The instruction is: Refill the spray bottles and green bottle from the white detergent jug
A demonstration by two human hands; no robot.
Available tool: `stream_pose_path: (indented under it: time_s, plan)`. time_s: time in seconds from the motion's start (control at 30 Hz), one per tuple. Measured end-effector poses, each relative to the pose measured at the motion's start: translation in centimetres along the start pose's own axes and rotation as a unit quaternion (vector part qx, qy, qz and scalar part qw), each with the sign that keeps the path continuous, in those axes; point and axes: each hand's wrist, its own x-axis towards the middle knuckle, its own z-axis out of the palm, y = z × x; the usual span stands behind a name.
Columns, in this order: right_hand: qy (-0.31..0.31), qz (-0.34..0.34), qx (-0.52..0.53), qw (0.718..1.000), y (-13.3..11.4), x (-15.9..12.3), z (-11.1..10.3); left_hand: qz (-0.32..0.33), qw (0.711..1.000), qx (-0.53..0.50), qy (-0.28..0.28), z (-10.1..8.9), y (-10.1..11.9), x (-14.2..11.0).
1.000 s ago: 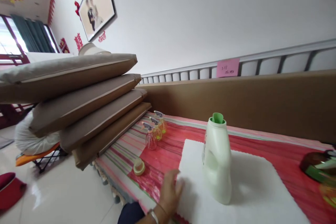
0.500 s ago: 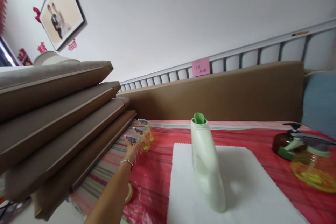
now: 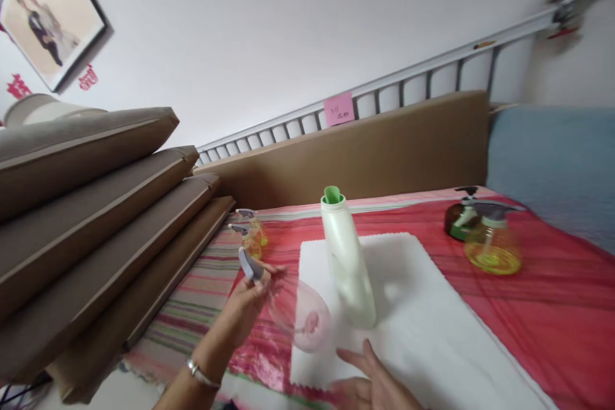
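My left hand (image 3: 243, 311) is closed round the neck of a clear spray bottle (image 3: 298, 314) with a grey trigger head and a little pink liquid. I hold it tilted above the red striped cloth (image 3: 538, 307), just left of a white mat (image 3: 432, 333). A pale green detergent bottle (image 3: 346, 259) with an open green spout stands on that mat, right beside the spray bottle. My right hand (image 3: 372, 387) is open, palm up, fingers spread, at the mat's near edge below the spray bottle. Two more small spray bottles (image 3: 250, 234) with yellow liquid stand further back on the left.
A stack of brown cushions (image 3: 86, 205) leans over the cloth's left side. A yellow spray bottle (image 3: 492, 243) and a dark brown one (image 3: 459, 218) stand at the right. A brown padded board (image 3: 365, 147) and a blue cushion (image 3: 552, 160) line the back.
My left hand, which was reaching to the small spray bottles at the back left, has lifted one and brought it near. My right hand has come into view. The view has swung right.
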Motion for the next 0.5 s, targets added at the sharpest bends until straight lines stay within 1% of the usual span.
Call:
stream_pose_path:
  time_s: [0.07, 0.1, 0.17, 0.27, 0.33, 0.37, 0.43, 0.47, 0.5]
  plan:
    - [-0.081, 0.039, 0.071, 0.993, -0.8, -1.1, 0.7, -0.015, 0.997, -0.022, -0.078, 3.0, 0.2, -1.7]
    - [-0.115, 0.045, 0.088, 0.988, -1.2, -1.6, 0.9, -0.022, 0.995, -0.020, -0.098, 4.3, 0.2, -2.3]
    - [-0.165, 0.039, 0.108, 0.980, -1.7, -2.6, 0.9, -0.032, 0.995, -0.013, -0.097, 6.3, 0.1, -3.0]
    - [-0.200, -0.003, 0.117, 0.973, -2.1, -3.5, 0.6, -0.022, 0.997, -0.015, -0.070, 8.6, 0.0, -3.6]
    - [-0.199, -0.055, 0.107, 0.973, -2.0, -3.6, 0.4, 0.006, 0.999, -0.027, -0.044, 9.8, -0.2, -3.7]
    - [-0.187, -0.093, 0.095, 0.973, -2.0, -3.4, 0.3, 0.019, 0.999, -0.039, -0.022, 10.4, -0.4, -3.8]
    - [-0.129, -0.201, 0.054, 0.970, -2.0, -3.1, 0.1, 0.040, 0.996, -0.071, 0.046, 11.4, -0.7, -3.7]
    - [-0.092, -0.254, 0.033, 0.962, -2.0, -3.0, 0.0, 0.044, 0.992, -0.087, 0.079, 11.8, -0.8, -3.6]
    - [-0.060, -0.291, 0.021, 0.955, -2.1, -3.0, 0.0, 0.044, 0.989, -0.099, 0.102, 12.2, -0.9, -3.5]
